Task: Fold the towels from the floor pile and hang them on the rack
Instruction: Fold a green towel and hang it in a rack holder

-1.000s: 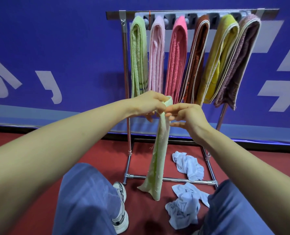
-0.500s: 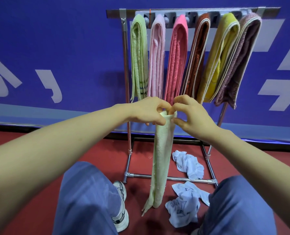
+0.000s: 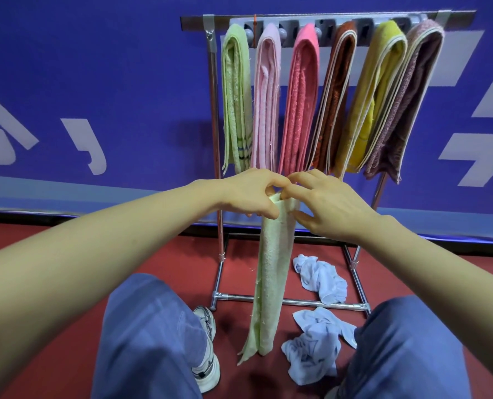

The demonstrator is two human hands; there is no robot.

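Note:
A pale green towel hangs down in a long narrow strip in front of me, its lower end just above the red floor. My left hand pinches its top edge, and my right hand pinches the same edge right beside it. Behind stands the metal rack, with several folded towels over its top bar: green, pink, coral, brown, yellow and mauve. Two crumpled light blue towels lie on the floor by the rack's base.
A blue banner wall runs behind the rack. My knees in blue trousers and a white shoe fill the lower view. The rack's base bar crosses the floor behind the hanging towel.
My two hands have drawn closer together at the towel's top edge and lowered a little. The strip now hangs straighter, with its lower end nearer the floor.

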